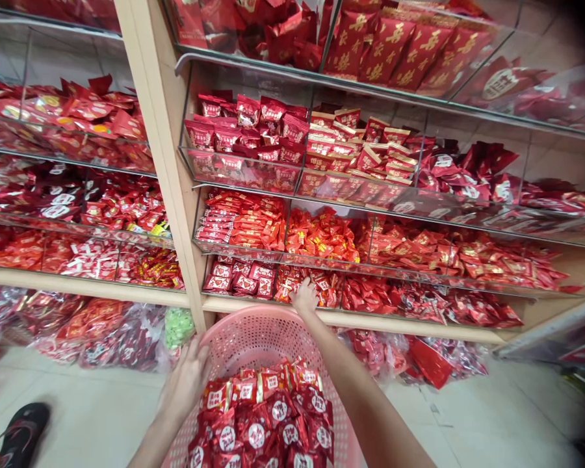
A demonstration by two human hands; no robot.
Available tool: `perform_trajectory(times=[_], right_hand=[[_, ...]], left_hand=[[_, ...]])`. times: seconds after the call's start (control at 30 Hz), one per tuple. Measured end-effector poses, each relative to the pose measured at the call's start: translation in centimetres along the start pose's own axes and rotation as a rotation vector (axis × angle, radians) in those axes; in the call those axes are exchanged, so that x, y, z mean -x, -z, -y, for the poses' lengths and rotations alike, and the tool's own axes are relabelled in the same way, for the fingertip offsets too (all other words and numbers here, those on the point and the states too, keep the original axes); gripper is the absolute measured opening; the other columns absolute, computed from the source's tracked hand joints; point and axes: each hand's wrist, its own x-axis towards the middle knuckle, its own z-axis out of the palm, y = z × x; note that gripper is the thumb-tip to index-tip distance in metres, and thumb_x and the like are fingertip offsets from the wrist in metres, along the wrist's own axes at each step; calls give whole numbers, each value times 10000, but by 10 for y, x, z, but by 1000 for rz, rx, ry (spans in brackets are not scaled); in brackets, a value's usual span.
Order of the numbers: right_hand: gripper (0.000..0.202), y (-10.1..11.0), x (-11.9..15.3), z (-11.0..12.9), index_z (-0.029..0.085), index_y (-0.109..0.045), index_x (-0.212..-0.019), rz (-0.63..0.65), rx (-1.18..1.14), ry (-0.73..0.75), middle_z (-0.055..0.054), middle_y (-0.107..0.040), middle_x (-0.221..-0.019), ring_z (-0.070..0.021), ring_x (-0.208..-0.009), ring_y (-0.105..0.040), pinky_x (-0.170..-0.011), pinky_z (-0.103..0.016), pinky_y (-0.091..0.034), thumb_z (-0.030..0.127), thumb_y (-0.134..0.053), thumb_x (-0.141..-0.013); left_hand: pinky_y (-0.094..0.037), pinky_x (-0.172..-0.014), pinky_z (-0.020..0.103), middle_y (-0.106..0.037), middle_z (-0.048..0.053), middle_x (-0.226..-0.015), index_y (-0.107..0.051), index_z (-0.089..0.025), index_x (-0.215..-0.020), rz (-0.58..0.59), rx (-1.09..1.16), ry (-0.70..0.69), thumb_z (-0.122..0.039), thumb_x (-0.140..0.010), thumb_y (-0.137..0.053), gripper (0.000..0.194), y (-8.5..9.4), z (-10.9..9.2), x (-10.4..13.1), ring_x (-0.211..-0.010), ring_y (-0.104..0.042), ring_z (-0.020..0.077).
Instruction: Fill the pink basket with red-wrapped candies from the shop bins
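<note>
A pink perforated plastic basket (253, 328) stands in front of me, tilted toward the shelves. Rows of red and dark-red wrapped packets (256, 434) with white round or square labels fill its lower part. My left hand (188, 374) is closed over the basket's left rim. Stretched past the far right rim, my right hand (305, 298) reaches the bottom shelf with fingers apart, at the edge of a compartment of small red-and-gold packets (329, 289). Its fingertips seem to touch them; I see nothing held. Left of it lie flat heart-printed packets (246, 278).
Clear-fronted shelves of red packets (246, 133) rise ahead, split by a wooden upright (158, 130). Under the bottom wooden ledge (404, 326), bagged packets (112, 328) lie on the tiled floor (102, 396). A black sandal (22, 432) is at lower left.
</note>
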Motion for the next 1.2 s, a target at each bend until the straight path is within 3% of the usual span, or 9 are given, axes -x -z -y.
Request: perform_trajectory(times=[0.27, 0.43, 0.6, 0.7, 0.8, 1.0, 1.2], right_hand=[[547, 12, -7, -18, 95, -300, -1210, -11, -248, 43, -202, -509, -1146, -264, -1025, -533, -838, -368, -416, 353, -470, -758], [553, 37, 10, -31, 127, -321, -1226, 67, -427, 220, -151, -462, -1247, -220, -1131, -463, -926, -346, -374, 373, -485, -760], [602, 54, 68, -32, 168, -276, -1301, 454, -545, 589, -120, -464, -1249, -208, -1149, -446, -954, -381, -359, 354, -508, -776], [626, 53, 109, -26, 226, -248, -1344, 708, -399, 883, -100, -397, -1332, -221, -1213, -380, -984, -389, -331, 308, -521, -787], [668, 44, 139, -19, 253, -242, -1358, 823, -178, 1055, -94, -370, -1360, -254, -1241, -338, -1009, -420, -290, 219, -548, -765], [767, 21, 161, -9, 237, -201, -1370, 837, -8, 1158, -115, -411, -1320, -285, -1165, -418, -944, -415, -368, 186, -598, -716], [741, 6, 170, -10, 191, -246, -1352, 723, 136, 1140, -127, -516, -1179, -287, -1069, -470, -883, -429, -410, 162, -599, -701]], left_hand=[[-413, -921, 363, -398, 98, -1318, -544, -180, -1021, 59, -32, 25, -289, -854, -309, 308, 11, -7, 0, -1174, -421, 221], [-401, -935, 355, -400, 82, -1320, -536, -192, -1038, 66, -21, 41, -279, -842, -332, 296, 13, -10, 0, -1176, -422, 217], [-397, -938, 369, -401, 78, -1327, -547, -188, -1032, 73, 20, 50, -256, -826, -354, 290, 14, -12, -2, -1174, -420, 228], [-398, -938, 366, -400, 79, -1324, -541, -184, -1045, 73, 29, 49, -259, -821, -366, 294, 14, -12, -2, -1171, -419, 224], [-405, -933, 358, -397, 84, -1320, -543, -181, -1030, 80, 19, 38, -263, -827, -357, 287, 16, -12, 0, -1173, -413, 224], [-411, -925, 365, -424, 81, -1292, -556, -184, -1010, 47, 30, 35, -245, -828, -357, 277, 19, -13, 1, -1165, -417, 220], [-414, -913, 365, -401, 89, -1312, -558, -178, -1026, 73, -6, 47, -260, -846, -331, 302, 17, -13, 1, -1163, -413, 234]])
